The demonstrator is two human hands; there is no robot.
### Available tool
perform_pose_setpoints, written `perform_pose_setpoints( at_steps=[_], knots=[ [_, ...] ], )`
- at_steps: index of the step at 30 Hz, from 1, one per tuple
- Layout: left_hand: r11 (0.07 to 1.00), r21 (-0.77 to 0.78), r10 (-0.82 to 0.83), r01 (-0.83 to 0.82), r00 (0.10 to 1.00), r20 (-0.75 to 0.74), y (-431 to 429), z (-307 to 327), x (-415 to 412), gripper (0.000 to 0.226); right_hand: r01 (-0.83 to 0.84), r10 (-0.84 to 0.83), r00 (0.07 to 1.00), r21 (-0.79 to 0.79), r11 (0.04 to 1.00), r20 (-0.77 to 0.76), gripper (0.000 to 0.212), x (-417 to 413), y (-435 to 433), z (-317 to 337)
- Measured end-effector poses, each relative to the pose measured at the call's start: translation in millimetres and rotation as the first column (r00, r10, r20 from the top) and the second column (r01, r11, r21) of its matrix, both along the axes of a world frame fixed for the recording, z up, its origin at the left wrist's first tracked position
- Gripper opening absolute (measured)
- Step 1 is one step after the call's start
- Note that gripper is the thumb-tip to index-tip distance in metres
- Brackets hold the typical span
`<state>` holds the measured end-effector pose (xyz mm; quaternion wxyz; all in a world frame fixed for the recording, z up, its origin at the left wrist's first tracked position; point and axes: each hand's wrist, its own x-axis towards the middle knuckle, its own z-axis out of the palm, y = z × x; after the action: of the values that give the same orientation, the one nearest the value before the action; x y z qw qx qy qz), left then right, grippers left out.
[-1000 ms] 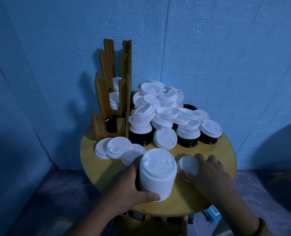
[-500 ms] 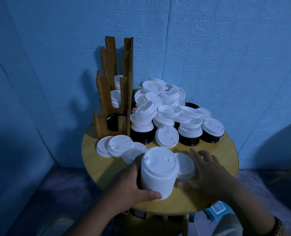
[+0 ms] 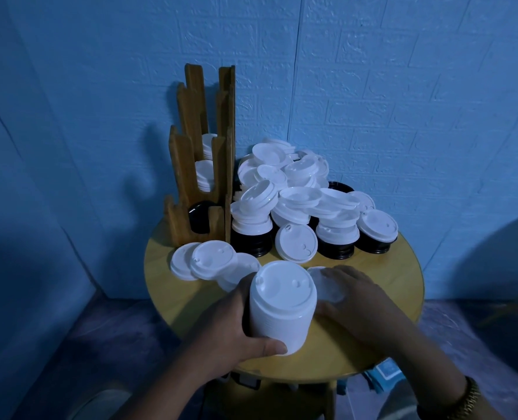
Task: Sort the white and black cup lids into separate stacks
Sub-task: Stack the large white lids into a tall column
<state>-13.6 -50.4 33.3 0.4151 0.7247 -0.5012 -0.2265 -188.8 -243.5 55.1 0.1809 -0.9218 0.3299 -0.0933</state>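
My left hand (image 3: 233,331) grips a tall stack of white lids (image 3: 280,307) standing at the front of the round wooden table (image 3: 381,268). Right beside that stack, my right hand (image 3: 360,301) lies over a single white lid (image 3: 324,286), fingers curled onto it; whether the lid is off the table I cannot tell. A big heap of white lids (image 3: 294,189) sits behind, on short stacks of black lids (image 3: 335,248). Three loose white lids (image 3: 212,263) lie at the left.
A stepped wooden lid holder (image 3: 204,153) stands at the table's back left, with white lids in its upper slots and a black lid (image 3: 198,216) in the lowest. Blue walls close in behind. The table's front edge is just below my hands.
My right hand has drawn the single white lid leftward, from apart on the table to right against the tall stack. My left hand has kept its hold on the stack.
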Motion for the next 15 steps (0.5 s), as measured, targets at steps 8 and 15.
perform_pose_setpoints(
  at_steps=[8, 15],
  knots=[
    [1.000, -0.005, -0.016, 0.016, 1.000, -0.020, -4, 0, -1, 0.096, -0.413, 0.360, 0.866, 0.090, 0.906, 0.347, 0.067, -15, 26, 73],
    [1.000, -0.017, -0.025, 0.025, 0.999, -0.043, -5, -1, -2, 0.091, -0.488, 0.458, 0.852, 0.067, 0.870, 0.254, 0.056, 19, 38, 61]
  ],
)
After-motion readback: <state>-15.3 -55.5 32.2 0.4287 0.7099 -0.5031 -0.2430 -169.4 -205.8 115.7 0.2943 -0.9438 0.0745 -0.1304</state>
